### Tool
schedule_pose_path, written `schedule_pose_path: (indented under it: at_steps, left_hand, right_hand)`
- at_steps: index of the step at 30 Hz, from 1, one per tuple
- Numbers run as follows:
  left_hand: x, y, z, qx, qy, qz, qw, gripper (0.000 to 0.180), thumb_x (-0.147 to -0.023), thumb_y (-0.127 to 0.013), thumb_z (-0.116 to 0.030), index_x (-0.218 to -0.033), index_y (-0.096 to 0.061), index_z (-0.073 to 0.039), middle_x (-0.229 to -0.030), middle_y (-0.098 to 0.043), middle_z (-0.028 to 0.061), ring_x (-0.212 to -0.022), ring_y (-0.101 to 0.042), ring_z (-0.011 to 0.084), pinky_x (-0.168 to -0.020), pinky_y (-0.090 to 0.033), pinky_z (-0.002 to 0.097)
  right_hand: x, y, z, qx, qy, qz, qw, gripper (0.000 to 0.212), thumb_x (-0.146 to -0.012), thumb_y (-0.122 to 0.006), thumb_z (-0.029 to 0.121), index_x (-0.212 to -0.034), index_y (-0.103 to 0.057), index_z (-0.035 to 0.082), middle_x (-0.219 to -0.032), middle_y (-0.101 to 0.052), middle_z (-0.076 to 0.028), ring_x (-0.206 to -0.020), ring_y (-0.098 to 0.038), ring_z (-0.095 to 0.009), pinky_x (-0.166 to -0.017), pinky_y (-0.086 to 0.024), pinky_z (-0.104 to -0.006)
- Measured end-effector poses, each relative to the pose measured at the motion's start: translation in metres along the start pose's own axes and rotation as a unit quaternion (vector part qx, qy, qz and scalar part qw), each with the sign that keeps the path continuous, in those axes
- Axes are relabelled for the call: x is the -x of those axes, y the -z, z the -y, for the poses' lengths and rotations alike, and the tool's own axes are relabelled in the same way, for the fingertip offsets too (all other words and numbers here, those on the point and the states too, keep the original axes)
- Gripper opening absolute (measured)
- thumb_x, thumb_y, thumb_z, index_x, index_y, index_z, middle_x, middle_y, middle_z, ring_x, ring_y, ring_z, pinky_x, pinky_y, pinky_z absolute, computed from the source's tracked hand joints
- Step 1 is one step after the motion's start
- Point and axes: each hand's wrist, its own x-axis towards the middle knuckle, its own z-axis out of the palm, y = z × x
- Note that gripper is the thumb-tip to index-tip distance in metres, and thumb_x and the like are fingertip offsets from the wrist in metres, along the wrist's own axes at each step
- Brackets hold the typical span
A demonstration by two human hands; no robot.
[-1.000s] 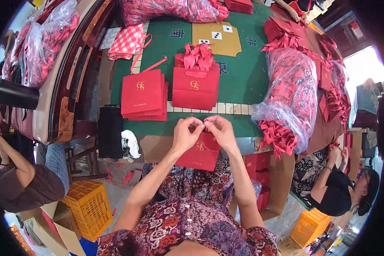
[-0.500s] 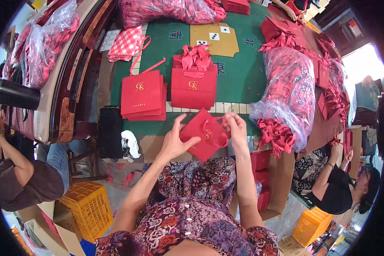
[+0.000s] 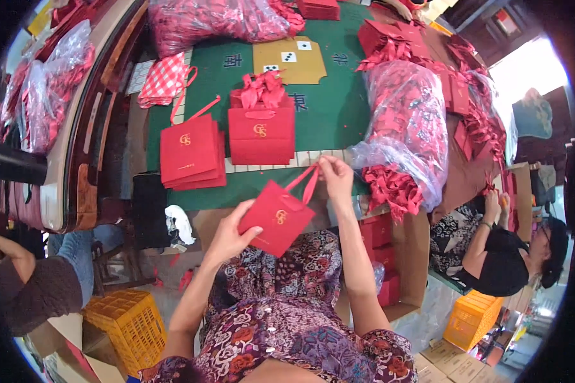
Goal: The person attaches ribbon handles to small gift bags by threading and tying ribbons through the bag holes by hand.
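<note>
Two forearms [image 3: 201, 295] reach forward; the left hand [image 3: 229, 235] clasps a tilted red gift bag [image 3: 276, 220] by its left corner, thumb in front, at the surface's [image 3: 338, 96] near edge. Its ribbon handle [image 3: 310, 185], slack moments ago, now runs straight into the right hand's [image 3: 335, 175] closed fingertip grip.

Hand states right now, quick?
Left hand: closed on the side of a red bag, thumb across its front.
Right hand: fingertips pinched shut on the bag's ribbon handle.
</note>
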Motion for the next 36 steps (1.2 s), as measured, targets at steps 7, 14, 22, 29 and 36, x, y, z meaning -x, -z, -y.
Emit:
schedule_pose_path:
  at_steps: [7,14,22,29,36]
  left_hand:
    - [-0.001,0.030,-0.013,0.013,-0.042,-0.251,0.967,0.036,-0.085,-0.072,0.002,-0.118,-0.057,0.000,-0.111,-0.062,0.0068,-0.101,-0.062,0.0147,-0.090,-0.051,0.0291]
    - [0.001,0.000,-0.021,-0.279,-0.207,-0.216,0.913,0.049,-0.063,-0.078,-0.004,-0.110,-0.070,-0.014,-0.101,-0.065,0.0062,-0.095,-0.061,0.0297,-0.082,-0.050,0.0421]
    - [0.009,-0.061,0.006,-0.336,-0.136,-0.007,0.932,0.067,-0.064,-0.080,-0.010,-0.128,-0.060,-0.014,-0.123,-0.053,0.0098,-0.113,-0.049,0.0304,-0.093,-0.042,0.0452]
    - [-0.004,-0.065,0.007,-0.221,-0.131,-0.019,0.966,0.050,-0.082,-0.076,-0.023,-0.128,-0.061,-0.011,-0.118,-0.057,0.0115,-0.107,-0.055,0.0307,-0.092,-0.045,0.0440]
    - [-0.017,-0.074,0.009,0.239,0.059,0.026,0.969,0.031,-0.100,-0.062,-0.021,-0.122,-0.063,0.000,-0.108,-0.070,0.0043,-0.092,-0.066,0.0088,-0.079,-0.053,0.0250]
  right_hand:
    - [0.063,0.021,0.042,0.316,0.203,-0.054,0.925,0.017,-0.093,-0.064,0.009,-0.110,-0.066,0.004,-0.092,-0.067,-0.010,-0.080,-0.065,-0.021,-0.069,-0.051,-0.0321]
    - [0.103,0.080,0.021,0.608,0.184,-0.173,0.753,0.034,-0.070,-0.062,-0.007,-0.102,-0.058,0.006,-0.107,-0.055,-0.017,-0.100,-0.054,-0.039,-0.084,-0.045,-0.0480]
    - [0.109,0.093,0.010,0.570,0.203,-0.120,0.787,0.021,-0.083,-0.058,-0.004,-0.103,-0.059,0.002,-0.099,-0.057,-0.019,-0.095,-0.055,-0.039,-0.084,-0.045,-0.0479]
    - [0.110,0.044,0.028,0.456,0.264,-0.066,0.847,0.010,-0.088,-0.065,0.002,-0.098,-0.065,0.004,-0.087,-0.059,-0.015,-0.081,-0.059,-0.035,-0.072,-0.049,-0.0429]
    - [0.138,-0.029,0.044,0.368,0.329,0.051,0.868,0.017,-0.081,-0.070,-0.001,-0.096,-0.066,0.006,-0.085,-0.064,-0.010,-0.080,-0.061,-0.030,-0.071,-0.048,-0.0417]
